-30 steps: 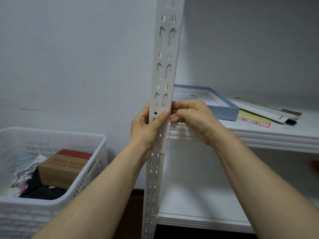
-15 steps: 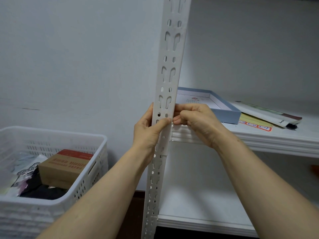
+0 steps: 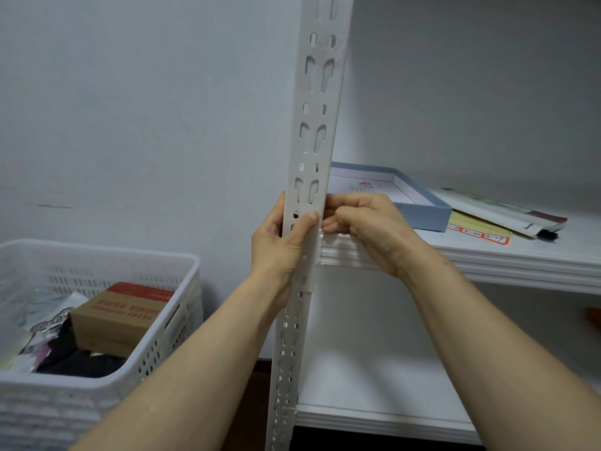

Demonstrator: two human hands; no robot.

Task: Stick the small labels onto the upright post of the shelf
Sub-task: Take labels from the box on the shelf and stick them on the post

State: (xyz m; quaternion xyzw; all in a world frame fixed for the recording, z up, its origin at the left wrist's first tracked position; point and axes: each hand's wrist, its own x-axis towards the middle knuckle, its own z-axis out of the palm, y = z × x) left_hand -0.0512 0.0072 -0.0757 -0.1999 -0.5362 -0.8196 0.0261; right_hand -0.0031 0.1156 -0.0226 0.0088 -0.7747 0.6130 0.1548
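The white slotted upright post (image 3: 317, 131) of the shelf runs from top to bottom through the middle of the view. My left hand (image 3: 276, 245) wraps around the post from the left, its thumb pressed flat across the front face at shelf height. My right hand (image 3: 367, 226) is curled against the post's right edge, fingertips touching it beside my left thumb. No label is visible under the fingers. A yellow sheet with red-bordered small labels (image 3: 478, 234) lies on the shelf board (image 3: 520, 258) to the right.
An open blue box (image 3: 419, 206) and a flat paper packet (image 3: 507, 213) lie on the shelf board. A lower shelf board (image 3: 374, 415) sits beneath. A white slotted basket (image 3: 107, 262) with a brown carton (image 3: 120, 314) and dark items stands at the left.
The view has shifted slightly, so the post and both hands appear a little further right and lower. Both hands stay pressed on the post at the same spot.
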